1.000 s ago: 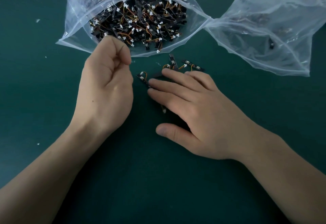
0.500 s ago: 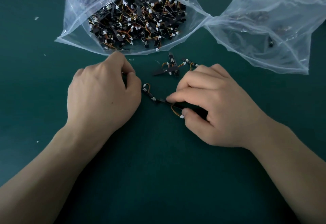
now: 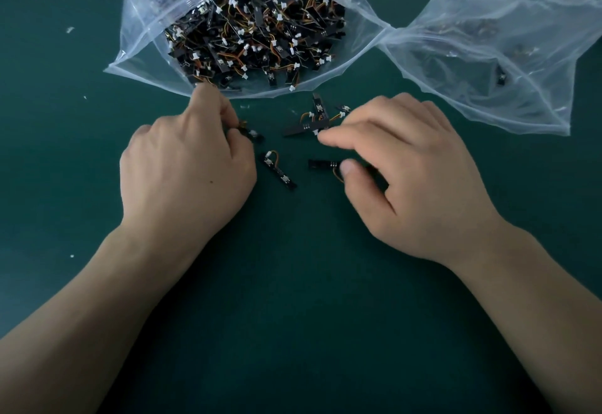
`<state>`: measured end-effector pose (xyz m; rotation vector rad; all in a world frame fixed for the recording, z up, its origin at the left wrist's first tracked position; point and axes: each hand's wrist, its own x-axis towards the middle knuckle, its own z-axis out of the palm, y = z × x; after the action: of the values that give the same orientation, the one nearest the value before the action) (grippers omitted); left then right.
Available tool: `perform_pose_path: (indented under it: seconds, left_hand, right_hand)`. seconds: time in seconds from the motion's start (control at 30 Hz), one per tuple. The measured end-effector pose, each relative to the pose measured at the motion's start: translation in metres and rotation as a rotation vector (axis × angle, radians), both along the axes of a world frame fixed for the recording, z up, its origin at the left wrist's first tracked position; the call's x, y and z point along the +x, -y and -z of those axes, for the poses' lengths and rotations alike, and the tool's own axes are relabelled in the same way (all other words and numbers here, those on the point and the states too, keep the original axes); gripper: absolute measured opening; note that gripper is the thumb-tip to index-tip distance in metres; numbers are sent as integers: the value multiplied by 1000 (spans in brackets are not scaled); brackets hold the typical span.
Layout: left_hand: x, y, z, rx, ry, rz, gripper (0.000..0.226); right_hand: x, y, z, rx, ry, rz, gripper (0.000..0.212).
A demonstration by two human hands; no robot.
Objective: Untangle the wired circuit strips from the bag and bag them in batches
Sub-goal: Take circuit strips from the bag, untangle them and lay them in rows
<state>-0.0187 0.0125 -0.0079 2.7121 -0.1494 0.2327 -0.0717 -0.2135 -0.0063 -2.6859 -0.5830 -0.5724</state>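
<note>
Two clear bags are seen on the green table (image 3: 293, 316): a full bag (image 3: 156, 6) packed with strips and, to its right, a nearly empty bag (image 3: 488, 65); both are cut off by the frame. About six loose strips (image 3: 280, 171) are counted just below the full bag's mouth. One is pinched by the curled left hand (image 3: 185, 172). Another's end is hidden under the thumb of the right hand (image 3: 413, 179), and a grip cannot be told. Open table is left below.
</note>
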Motion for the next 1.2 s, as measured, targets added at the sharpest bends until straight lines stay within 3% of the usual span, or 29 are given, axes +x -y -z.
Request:
perform_pose_path:
  seconds: [0.2,0.33,0.6,0.8,1.07,1.2]
  left_hand:
    - [-1,0,-2,2,-12,32,22]
    - [-1,-1,-1,-32,6,42,12]
    - [-1,1,2,-65,54,76,23]
    - [-3,0,2,-81,81,164,3]
    - [-3,1,0,-107,60,242,15]
    - [0,0,1,-125,39,274,21]
  right_hand:
    - [-8,-14,3,-84,-169,-228,31]
    - [-6,-12,3,-58,-182,-197,32]
    - [0,-1,3,-53,-150,-50,25]
    - [2,4,4,-35,-72,13,19]
    - [-4,-2,4,39,-116,-227,22]
    - [-5,3,-1,90,-123,-220,18]
